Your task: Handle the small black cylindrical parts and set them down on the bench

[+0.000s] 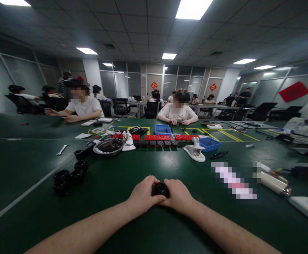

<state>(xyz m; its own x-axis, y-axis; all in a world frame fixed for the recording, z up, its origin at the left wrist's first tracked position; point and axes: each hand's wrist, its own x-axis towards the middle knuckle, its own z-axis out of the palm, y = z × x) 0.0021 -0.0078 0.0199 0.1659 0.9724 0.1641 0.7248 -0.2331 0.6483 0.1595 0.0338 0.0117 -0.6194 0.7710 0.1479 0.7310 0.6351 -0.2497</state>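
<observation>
My left hand (142,197) and my right hand (178,195) meet over the green table (156,165), close to me. Both grip one small black round part (161,189) between their fingers; only its top shows. A cluster of several similar black round parts (69,176) lies on the table to the left, well apart from my hands.
Farther off lie a metal bowl (108,146), red and black strips (158,137), two blue bins (209,144), a white clamp-like tool (195,150), a wrench (61,150) and a metal cylinder (274,183). Two people sit across the table; others sit at desks behind them.
</observation>
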